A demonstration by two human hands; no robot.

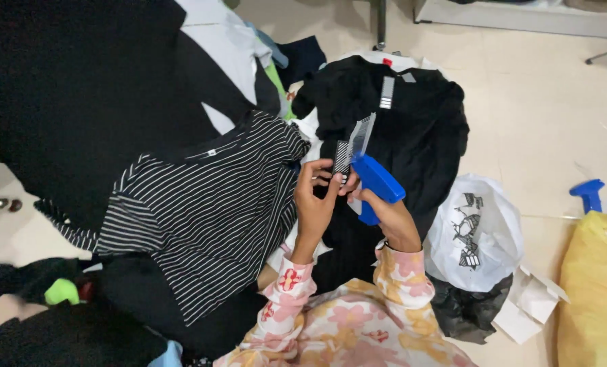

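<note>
Hands fitted a tag to dark cloth with a blue tagging gun.

The right hand [393, 221] was closed around the grip of a blue plastic tagging gun [375, 183], its nose pointing up and left. Just beside it, the left hand [315, 200] pinched a small black-and-white striped card tag [343, 158] with curled fingertips against a black garment [412, 129] lying beyond both hands. Left of the left hand lay a black-and-white striped knit top [201, 211]; right of the right hand, a white plastic bag [477, 234] holding more tags. The tag looked not yet fastened, and many clothes lay heaped around. The gun's needle was hidden behind the tag, and whether it had pierced the cloth could not be made out.
</note>
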